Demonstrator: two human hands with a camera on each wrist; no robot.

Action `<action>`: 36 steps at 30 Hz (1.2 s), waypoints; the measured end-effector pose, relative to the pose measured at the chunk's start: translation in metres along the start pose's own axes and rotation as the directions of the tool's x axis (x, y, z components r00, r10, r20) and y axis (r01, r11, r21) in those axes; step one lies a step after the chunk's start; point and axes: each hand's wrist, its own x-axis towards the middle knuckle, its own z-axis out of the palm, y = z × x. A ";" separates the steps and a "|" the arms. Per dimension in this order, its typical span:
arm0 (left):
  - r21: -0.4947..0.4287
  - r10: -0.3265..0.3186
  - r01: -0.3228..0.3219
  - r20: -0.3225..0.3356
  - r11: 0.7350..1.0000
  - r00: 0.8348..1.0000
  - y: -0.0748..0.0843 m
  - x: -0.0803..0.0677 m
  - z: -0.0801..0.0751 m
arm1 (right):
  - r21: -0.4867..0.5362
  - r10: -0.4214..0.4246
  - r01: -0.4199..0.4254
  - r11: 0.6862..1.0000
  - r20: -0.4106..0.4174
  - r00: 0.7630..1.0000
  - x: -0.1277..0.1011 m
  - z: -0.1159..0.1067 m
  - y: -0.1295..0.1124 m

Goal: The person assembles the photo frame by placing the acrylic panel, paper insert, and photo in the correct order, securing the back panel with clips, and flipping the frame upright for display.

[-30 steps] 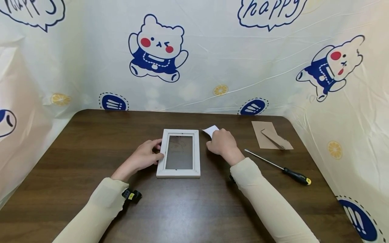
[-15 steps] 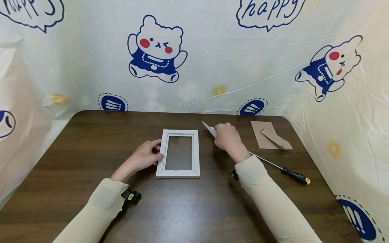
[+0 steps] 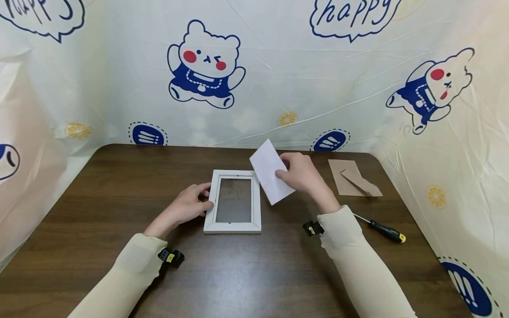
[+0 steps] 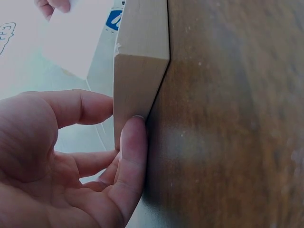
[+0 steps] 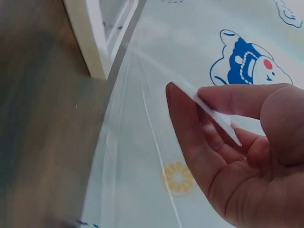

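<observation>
So one white picture frame [image 3: 233,201] lies flat on the dark wooden table [image 3: 119,185], glass up, roughly in the middle. The left hand [image 3: 187,206] sits against the frame's left edge with the fingers [image 4: 130,156] loosely bent around that side; the left wrist view shows the thumb pressed on the frame's outer wall and a finger reaching over the top.

The right hand [image 3: 304,174] holds one white card [image 3: 272,172] up off the table, tilted, just beside the frame's upper right corner and overlapping it a bit from the head view. Thumb and fingers are pinched together on the card's right edge, which the right wrist view shows edge-on between them.

Other stuff around: one brown cardboard backing [image 3: 350,177] with its stand flap lies flat to the right of the right hand, near the far right corner of the table. One screwdriver [image 3: 381,229] with a black handle and yellow tip lies closer in, on the right, partly hidden behind the right sleeve [image 3: 358,256]. Both are well apart from the frame. Nothing sits between the card and the frame. A cartoon bear curtain [image 3: 254,66] wraps around the table on three sides.
</observation>
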 end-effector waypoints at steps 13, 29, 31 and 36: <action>0.003 0.004 -0.004 -0.003 1.000 1.000 -0.001 0.001 0.000 | 0.416 0.068 -0.098 0.904 0.085 0.994 -0.007 0.041 0.003; 0.002 0.005 -0.005 -0.014 1.000 1.000 -0.003 0.005 0.001 | 0.508 0.113 -0.134 0.851 0.073 0.991 -0.011 0.084 0.002; 0.003 0.003 -0.003 -0.015 1.000 1.000 -0.003 0.005 0.001 | 0.503 0.119 -0.141 0.853 0.076 0.990 -0.011 0.088 0.002; 0.007 0.001 0.000 -0.014 1.000 1.000 -0.004 0.004 0.001 | 0.455 0.140 -0.161 0.876 0.080 0.987 -0.010 0.096 0.000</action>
